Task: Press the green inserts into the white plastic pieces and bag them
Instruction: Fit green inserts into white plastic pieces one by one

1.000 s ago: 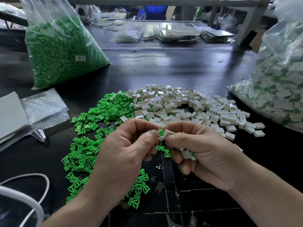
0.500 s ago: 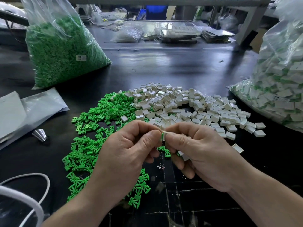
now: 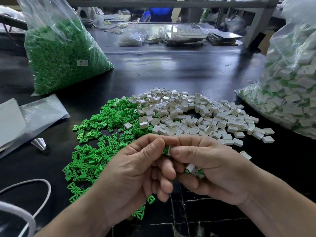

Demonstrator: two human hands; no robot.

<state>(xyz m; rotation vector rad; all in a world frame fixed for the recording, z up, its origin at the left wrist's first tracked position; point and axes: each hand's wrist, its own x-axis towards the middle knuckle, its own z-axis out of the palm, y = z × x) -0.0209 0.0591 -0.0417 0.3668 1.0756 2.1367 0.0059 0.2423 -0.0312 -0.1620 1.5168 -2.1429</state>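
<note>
My left hand (image 3: 136, 170) and my right hand (image 3: 210, 168) meet above the near edge of the black table. Between their thumbs and forefingers they pinch one white plastic piece (image 3: 169, 150) with a green insert (image 3: 165, 150) at its left side. My right palm also holds several joined white and green pieces (image 3: 194, 170). A heap of loose green inserts (image 3: 102, 134) lies to the left. Beyond my hands spreads a heap of loose white pieces (image 3: 196, 117).
A clear bag of green inserts (image 3: 63, 53) stands at the back left. A clear bag of joined white and green pieces (image 3: 290, 93) lies at the right. Flat plastic bags (image 3: 34, 115), a small metal cone (image 3: 39, 143) and a white cord (image 3: 41, 199) lie at the left.
My thumbs have pressed closer together on the white piece, so less of the green insert shows. The joined pieces in my right palm show more than half a second ago.
</note>
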